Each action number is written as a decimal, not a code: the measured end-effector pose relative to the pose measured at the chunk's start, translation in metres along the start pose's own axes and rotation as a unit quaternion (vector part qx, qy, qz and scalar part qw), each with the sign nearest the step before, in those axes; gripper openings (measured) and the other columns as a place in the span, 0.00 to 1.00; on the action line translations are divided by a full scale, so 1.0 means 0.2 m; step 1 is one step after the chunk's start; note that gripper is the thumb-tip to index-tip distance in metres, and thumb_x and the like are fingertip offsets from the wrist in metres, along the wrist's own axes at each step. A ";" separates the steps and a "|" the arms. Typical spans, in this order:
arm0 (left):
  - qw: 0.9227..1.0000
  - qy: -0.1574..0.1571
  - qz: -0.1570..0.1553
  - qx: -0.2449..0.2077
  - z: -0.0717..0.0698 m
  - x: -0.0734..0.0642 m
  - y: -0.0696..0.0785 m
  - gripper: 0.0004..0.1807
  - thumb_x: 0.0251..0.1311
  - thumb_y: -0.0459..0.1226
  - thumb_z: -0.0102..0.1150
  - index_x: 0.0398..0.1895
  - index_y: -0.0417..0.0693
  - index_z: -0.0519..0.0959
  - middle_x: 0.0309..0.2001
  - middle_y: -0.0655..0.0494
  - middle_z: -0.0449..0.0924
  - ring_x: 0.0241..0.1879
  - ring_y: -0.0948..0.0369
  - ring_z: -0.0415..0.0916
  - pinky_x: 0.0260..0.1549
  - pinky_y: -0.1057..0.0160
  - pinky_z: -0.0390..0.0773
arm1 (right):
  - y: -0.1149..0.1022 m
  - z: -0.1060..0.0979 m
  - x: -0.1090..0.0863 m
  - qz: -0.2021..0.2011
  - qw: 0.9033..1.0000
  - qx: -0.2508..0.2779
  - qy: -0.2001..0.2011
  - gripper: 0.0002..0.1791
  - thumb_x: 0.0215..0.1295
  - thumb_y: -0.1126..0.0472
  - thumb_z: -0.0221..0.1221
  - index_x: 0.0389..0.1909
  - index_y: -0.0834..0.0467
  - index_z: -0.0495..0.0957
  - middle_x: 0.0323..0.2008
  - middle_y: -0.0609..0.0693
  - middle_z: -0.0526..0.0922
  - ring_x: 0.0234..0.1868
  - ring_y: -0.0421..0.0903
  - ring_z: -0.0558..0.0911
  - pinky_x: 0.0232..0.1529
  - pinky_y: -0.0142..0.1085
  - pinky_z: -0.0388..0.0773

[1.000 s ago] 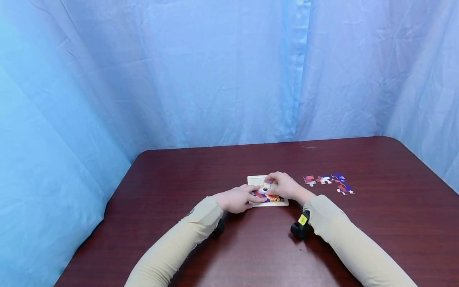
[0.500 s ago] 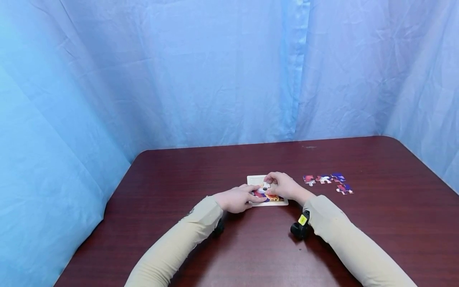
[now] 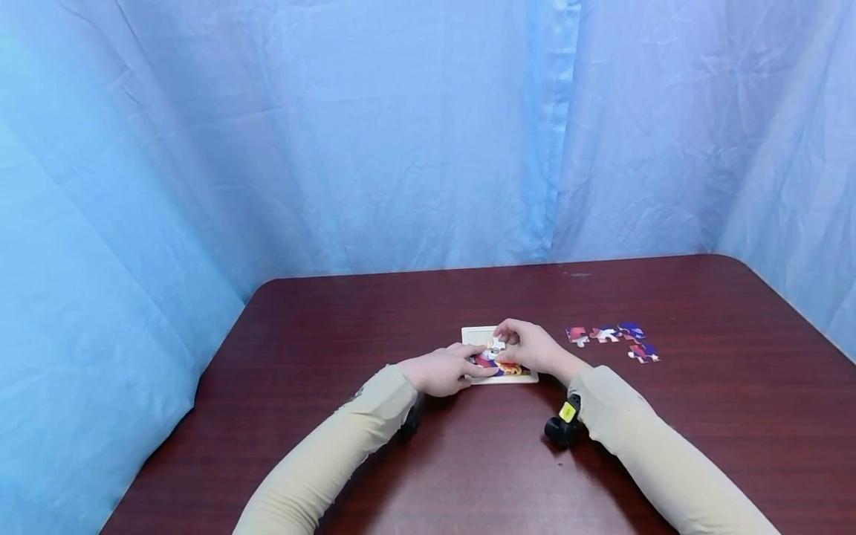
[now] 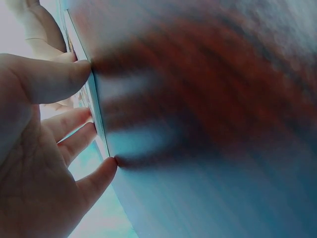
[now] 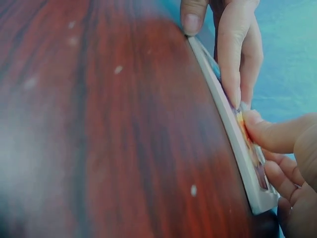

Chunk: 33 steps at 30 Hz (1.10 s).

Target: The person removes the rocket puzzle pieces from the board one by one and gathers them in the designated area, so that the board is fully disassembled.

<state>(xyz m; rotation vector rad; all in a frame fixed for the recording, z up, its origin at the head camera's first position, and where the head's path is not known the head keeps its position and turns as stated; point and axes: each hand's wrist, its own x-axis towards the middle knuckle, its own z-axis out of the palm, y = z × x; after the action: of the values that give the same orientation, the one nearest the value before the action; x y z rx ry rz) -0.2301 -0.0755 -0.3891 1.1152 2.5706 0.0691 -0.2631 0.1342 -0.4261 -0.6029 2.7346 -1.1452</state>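
Right hand in close now, thumb and fingers pinching a pale puzzle piece around the middle of the white-rimmed tray! Left hand is just beside it, fingers stretched and spread across the tray's left side, and over to the right four loose pieces lie on the dark red table.

place: curtained-off recording space | blue cloth on three sides | dark wood-grain table | wrist-worn camera
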 end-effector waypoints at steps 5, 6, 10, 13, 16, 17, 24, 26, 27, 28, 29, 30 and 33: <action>1.000 0.002 0.003 0.003 0.00 0.00 0.00 0.25 0.68 0.37 0.49 0.66 0.69 0.67 0.74 0.53 0.51 0.72 0.57 0.51 0.66 0.61 0.59 | 0.00 0.00 -0.01 -0.012 1.000 -0.007 0.008 0.15 0.53 0.66 0.67 0.42 0.60 0.76 0.33 0.52 0.77 0.36 0.46 0.73 0.41 0.39 0.72; 1.000 0.002 0.003 0.002 0.00 0.00 0.00 0.25 0.68 0.37 0.49 0.66 0.69 0.67 0.74 0.54 0.51 0.72 0.57 0.51 0.67 0.61 0.59 | -0.01 0.00 -0.01 -0.013 1.000 -0.008 0.010 0.16 0.53 0.66 0.67 0.42 0.60 0.76 0.33 0.51 0.77 0.36 0.46 0.74 0.41 0.39 0.72; 1.000 0.006 0.008 0.006 0.00 0.00 0.00 0.24 0.68 0.38 0.49 0.66 0.69 0.67 0.74 0.53 0.52 0.72 0.57 0.51 0.66 0.60 0.60 | -0.02 -0.01 -0.01 -0.023 1.000 -0.016 0.015 0.16 0.52 0.66 0.68 0.42 0.60 0.76 0.33 0.51 0.78 0.36 0.46 0.75 0.41 0.40 0.75; 1.000 0.006 0.008 0.003 0.00 0.00 0.00 0.24 0.69 0.38 0.49 0.66 0.68 0.67 0.74 0.53 0.52 0.72 0.56 0.51 0.67 0.59 0.59 | -0.02 -0.01 -0.02 -0.032 0.999 -0.015 0.022 0.16 0.53 0.66 0.68 0.42 0.59 0.77 0.32 0.50 0.78 0.35 0.46 0.77 0.40 0.40 0.76; 1.000 0.005 0.006 0.001 0.00 0.00 0.00 0.24 0.68 0.38 0.49 0.66 0.68 0.67 0.74 0.53 0.52 0.72 0.56 0.51 0.67 0.59 0.59 | -0.02 -0.01 -0.02 -0.035 0.999 -0.008 0.028 0.14 0.54 0.67 0.67 0.42 0.60 0.77 0.32 0.51 0.79 0.36 0.46 0.79 0.41 0.42 0.78; 1.000 0.006 0.006 0.002 0.00 0.00 0.00 0.24 0.68 0.38 0.49 0.66 0.68 0.67 0.74 0.52 0.52 0.72 0.56 0.52 0.67 0.59 0.59 | -0.02 -0.01 -0.02 -0.034 0.999 -0.004 0.030 0.13 0.55 0.67 0.66 0.42 0.60 0.77 0.33 0.52 0.79 0.36 0.47 0.79 0.41 0.42 0.78; 1.000 0.011 0.017 0.012 0.01 -0.01 -0.01 0.24 0.68 0.37 0.49 0.66 0.67 0.68 0.73 0.50 0.53 0.71 0.55 0.53 0.66 0.59 0.60 | -0.01 -0.02 -0.02 -0.012 0.999 0.018 0.032 0.10 0.59 0.67 0.62 0.42 0.60 0.79 0.35 0.54 0.81 0.38 0.49 0.80 0.42 0.43 0.79; 1.000 0.010 0.015 0.010 0.01 -0.01 -0.01 0.24 0.68 0.38 0.49 0.66 0.67 0.68 0.73 0.50 0.53 0.71 0.55 0.53 0.66 0.59 0.60 | -0.01 -0.02 -0.02 -0.005 0.999 0.024 0.032 0.09 0.60 0.67 0.62 0.42 0.59 0.79 0.36 0.53 0.81 0.38 0.49 0.80 0.42 0.42 0.79; 1.000 0.010 0.014 0.008 0.01 -0.01 -0.01 0.24 0.68 0.38 0.49 0.66 0.67 0.68 0.73 0.50 0.53 0.71 0.55 0.53 0.66 0.59 0.60 | -0.01 -0.02 -0.02 -0.006 0.999 0.027 0.032 0.09 0.60 0.67 0.61 0.42 0.59 0.79 0.35 0.54 0.81 0.38 0.49 0.80 0.41 0.42 0.79; 1.000 0.009 0.013 0.005 0.01 -0.01 0.00 0.24 0.69 0.38 0.49 0.66 0.67 0.68 0.73 0.50 0.53 0.72 0.55 0.52 0.66 0.59 0.60 | -0.01 -0.03 -0.02 -0.002 0.999 0.031 0.033 0.09 0.60 0.67 0.61 0.42 0.59 0.79 0.35 0.53 0.81 0.38 0.49 0.80 0.41 0.41 0.79; 1.000 0.008 0.013 0.004 0.01 -0.01 0.00 0.24 0.69 0.38 0.49 0.66 0.66 0.68 0.73 0.50 0.53 0.72 0.55 0.52 0.66 0.58 0.60 | -0.01 -0.03 -0.02 -0.002 0.999 0.033 0.032 0.09 0.60 0.67 0.61 0.42 0.59 0.79 0.35 0.54 0.80 0.38 0.49 0.80 0.40 0.41 0.79; 1.000 0.008 0.013 0.004 0.01 -0.02 0.00 0.24 0.69 0.38 0.49 0.66 0.66 0.68 0.73 0.50 0.53 0.72 0.55 0.52 0.66 0.58 0.60 | -0.01 -0.03 -0.02 -0.001 0.999 0.036 0.032 0.09 0.60 0.67 0.61 0.42 0.59 0.79 0.35 0.54 0.80 0.38 0.49 0.80 0.40 0.41 0.79; 1.000 0.009 0.013 0.007 0.01 -0.02 0.00 0.24 0.69 0.38 0.49 0.66 0.67 0.68 0.73 0.50 0.54 0.71 0.55 0.53 0.66 0.59 0.60 | -0.01 -0.03 -0.03 -0.002 0.999 0.042 0.033 0.09 0.61 0.67 0.61 0.42 0.60 0.80 0.35 0.54 0.80 0.38 0.49 0.80 0.39 0.40 0.79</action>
<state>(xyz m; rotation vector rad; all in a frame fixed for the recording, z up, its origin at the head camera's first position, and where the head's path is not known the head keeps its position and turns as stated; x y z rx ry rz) -0.2278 -0.0782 -0.3903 1.1581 2.5763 0.0672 -0.2593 0.1393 -0.4202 -0.5685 2.7246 -1.2969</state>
